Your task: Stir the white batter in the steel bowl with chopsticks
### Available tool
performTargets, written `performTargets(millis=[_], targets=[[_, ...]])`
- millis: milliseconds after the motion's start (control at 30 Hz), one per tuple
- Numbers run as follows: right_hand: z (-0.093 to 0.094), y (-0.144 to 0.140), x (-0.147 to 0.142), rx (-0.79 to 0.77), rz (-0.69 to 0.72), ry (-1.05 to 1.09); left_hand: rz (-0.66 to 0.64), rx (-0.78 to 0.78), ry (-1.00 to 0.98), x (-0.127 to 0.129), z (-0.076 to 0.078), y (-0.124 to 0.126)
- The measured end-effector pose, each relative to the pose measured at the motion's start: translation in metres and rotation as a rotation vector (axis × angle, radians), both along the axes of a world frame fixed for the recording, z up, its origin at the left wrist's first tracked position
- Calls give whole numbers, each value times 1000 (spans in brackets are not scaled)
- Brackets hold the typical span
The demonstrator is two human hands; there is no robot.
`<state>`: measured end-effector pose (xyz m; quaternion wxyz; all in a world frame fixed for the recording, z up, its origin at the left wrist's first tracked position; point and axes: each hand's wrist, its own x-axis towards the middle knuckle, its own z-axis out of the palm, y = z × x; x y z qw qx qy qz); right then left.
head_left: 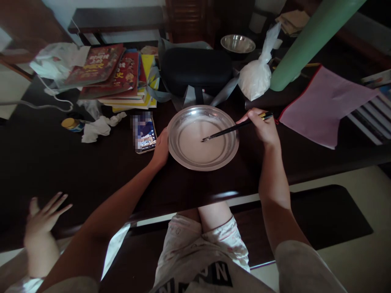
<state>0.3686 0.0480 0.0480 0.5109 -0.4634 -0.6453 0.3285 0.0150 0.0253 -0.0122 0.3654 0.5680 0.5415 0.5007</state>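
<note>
A wide metal bowl (174,151) sits near the front edge of the dark table, with a pale, milky mixture (195,144) inside. My left hand (161,147) rests against the bowl's left side, its fingers partly hidden behind the rim. Closed around a pair of black chopsticks (235,128), my right hand (262,125) is at the bowl's right. The chopstick tips reach into the middle of the mixture. Just left of my left hand lies a phone (146,134) with its screen lit. Behind the bowl and to the right stands a tied plastic bag of white powder (255,79).
Another person's hand (45,215) is spread over the table's left front edge. Books (113,73), crumpled tissues (97,129) and a small yellow-lidded jar (72,124) lie left. A black case (197,69), a second metal bowl (238,44), a green column (314,44) and a pink folder (324,106) stand beyond.
</note>
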Motion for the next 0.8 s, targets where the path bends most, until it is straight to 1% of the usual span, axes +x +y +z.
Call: performTargets(millis=[33,67,200,233,267,367,433,467,533,600,667,733,800], targets=[[-1,0,1,3,-20,17,3,-4,-6,0,0,0],[-2,1,1,-6,-7,15,7,-13,-14,1,0,0],[-1,0,-4,-43,128,-42,20,-49,-31,2,4,-1],[-1,0,-6,-36,131,-44,21,-45,-22,2,5,-2],[0,0,-6,-24,118,-47,21,-39,-12,2,6,-2],[0,1,-1,7,-11,-29,5,-30,-10,2,6,-3],[0,1,2,8,-29,-22,1,-35,-31,3,6,-3],[0,0,1,-6,-4,-27,2,-38,-38,3,6,-3],[0,0,-3,-50,89,-49,3,-39,-34,2,6,-3],[1,-1,-7,-58,145,-52,-2,-33,-12,2,8,-3],[1,-1,-7,-25,102,-56,2,-36,5,2,10,-4],[1,0,-3,6,4,-47,9,-47,15,2,11,-4],[-1,0,1,14,-47,-30,17,-57,9,2,11,-4]])
